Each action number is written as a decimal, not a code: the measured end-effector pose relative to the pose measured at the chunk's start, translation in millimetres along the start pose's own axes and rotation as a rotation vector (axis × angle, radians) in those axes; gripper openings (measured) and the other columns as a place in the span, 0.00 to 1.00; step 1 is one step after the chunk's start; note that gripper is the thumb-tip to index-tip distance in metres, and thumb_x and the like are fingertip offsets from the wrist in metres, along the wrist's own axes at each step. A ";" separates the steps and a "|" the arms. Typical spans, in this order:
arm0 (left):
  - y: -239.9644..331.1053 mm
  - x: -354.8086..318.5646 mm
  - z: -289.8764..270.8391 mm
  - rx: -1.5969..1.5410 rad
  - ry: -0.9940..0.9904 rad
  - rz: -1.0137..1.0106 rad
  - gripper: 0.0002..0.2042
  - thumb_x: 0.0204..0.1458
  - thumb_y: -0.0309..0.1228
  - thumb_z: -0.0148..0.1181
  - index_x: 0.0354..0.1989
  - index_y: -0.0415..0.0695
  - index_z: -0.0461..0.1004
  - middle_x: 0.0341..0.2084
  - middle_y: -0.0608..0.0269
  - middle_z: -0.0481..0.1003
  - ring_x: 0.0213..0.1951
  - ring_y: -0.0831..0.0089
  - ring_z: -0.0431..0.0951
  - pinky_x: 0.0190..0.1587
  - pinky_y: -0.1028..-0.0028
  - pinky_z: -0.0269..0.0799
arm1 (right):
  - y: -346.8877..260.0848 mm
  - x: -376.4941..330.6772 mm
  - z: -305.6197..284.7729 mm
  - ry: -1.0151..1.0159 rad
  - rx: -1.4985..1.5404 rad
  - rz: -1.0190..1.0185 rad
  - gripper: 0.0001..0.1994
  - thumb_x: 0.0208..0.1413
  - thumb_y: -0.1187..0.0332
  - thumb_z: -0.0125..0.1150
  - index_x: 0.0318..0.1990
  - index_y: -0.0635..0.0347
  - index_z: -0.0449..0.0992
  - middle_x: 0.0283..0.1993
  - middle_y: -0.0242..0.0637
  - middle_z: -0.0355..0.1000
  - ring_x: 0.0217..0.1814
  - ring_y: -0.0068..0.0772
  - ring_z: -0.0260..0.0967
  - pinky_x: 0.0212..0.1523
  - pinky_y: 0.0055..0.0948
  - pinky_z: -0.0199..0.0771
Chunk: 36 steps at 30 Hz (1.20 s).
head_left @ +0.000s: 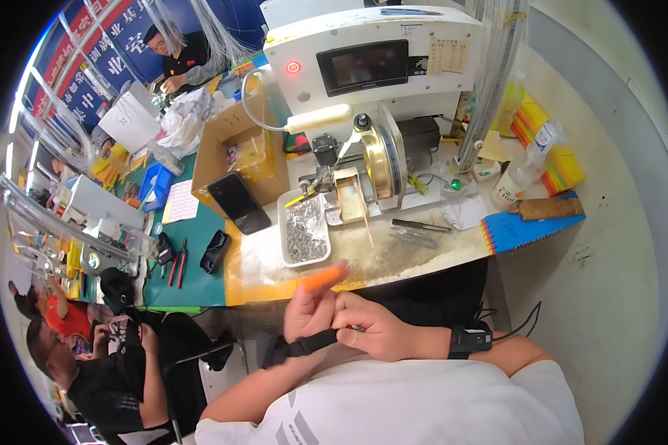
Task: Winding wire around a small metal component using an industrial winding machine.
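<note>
My left hand [310,308] is raised in front of the bench edge, palm side partly turned away. One finger points out, with an orange finger cot [323,279] on it, a little blurred. A black wrist strap [310,344] circles my left wrist. My right hand [375,326] reaches across and pinches this strap between thumb and fingers. On my right wrist sits a black box-shaped device [470,340] on a band, with a cable trailing off it. Just beyond my hands stands a white tray [306,259] holding many small metal pieces.
A white machine [371,111] with a screen and a brass-coloured wheel [378,165] stands ahead. Around it are a phone [239,203], cardboard box [241,141], pen [421,225], tweezers [414,237], bottle [517,182] and blue notebook [531,222]. A person [119,363] sits close on the left.
</note>
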State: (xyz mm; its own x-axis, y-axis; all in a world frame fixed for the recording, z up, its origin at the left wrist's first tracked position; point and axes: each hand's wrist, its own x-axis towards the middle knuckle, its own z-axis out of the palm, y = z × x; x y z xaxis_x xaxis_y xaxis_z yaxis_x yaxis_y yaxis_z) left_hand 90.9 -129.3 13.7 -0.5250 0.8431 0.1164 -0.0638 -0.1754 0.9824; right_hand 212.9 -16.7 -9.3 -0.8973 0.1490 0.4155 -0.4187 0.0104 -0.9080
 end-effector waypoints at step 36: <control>19.9 -41.7 -40.6 0.377 -0.388 -0.150 0.34 0.78 0.35 0.35 0.83 0.50 0.23 0.83 0.44 0.40 0.78 0.59 0.54 0.66 0.70 0.66 | 11.5 -9.7 22.9 -0.022 0.643 0.350 0.13 0.76 0.60 0.55 0.41 0.59 0.74 0.47 0.29 0.69 0.42 0.20 0.69 0.47 0.24 0.72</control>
State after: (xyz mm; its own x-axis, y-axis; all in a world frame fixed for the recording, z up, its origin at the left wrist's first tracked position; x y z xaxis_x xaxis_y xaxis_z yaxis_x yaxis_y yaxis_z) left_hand 77.1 -188.6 22.4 -0.1778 0.9826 -0.0533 0.2314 0.0944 0.9683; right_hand 213.6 -40.7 -22.6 -0.9934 0.0168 0.1138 -0.0998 -0.6178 -0.7800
